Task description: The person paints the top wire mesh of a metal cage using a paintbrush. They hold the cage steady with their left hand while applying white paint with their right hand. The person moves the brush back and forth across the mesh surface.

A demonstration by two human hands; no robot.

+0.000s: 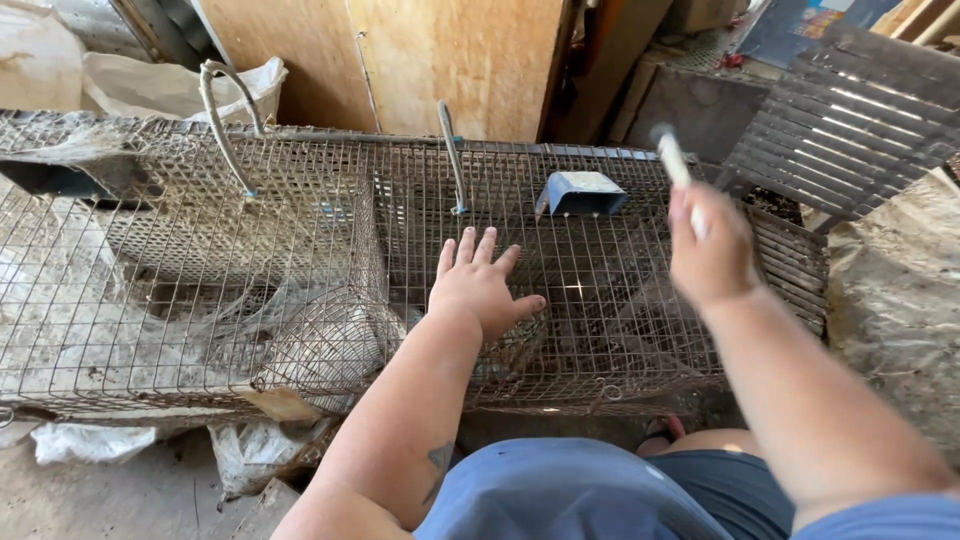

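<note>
1. Left hand [482, 285]: fingers spread wide, flat on the wire cage [200, 300] top, centre.
2. Right hand [712, 255]: closed around a white stick [673, 158], raised at 2 o'clock above the cage's right edge.
3. Blue feeder [581, 192]: 12 o'clock, open mesh between.

Dull grey wire mesh on the cage [250, 260], matt, rust-flecked and furred with dusty cobwebs. Bare left hand [480, 285] flat on that rough grid. Smooth white plastic-looking stick [674, 160], blurred, in the right hand [712, 255]. Matt blue metal feeder [582, 192]. Raw plywood board [440, 60], grainy and unpainted. Crinkled white plastic sack [170, 88]. Weathered grey slatted panel [850, 120].
</note>
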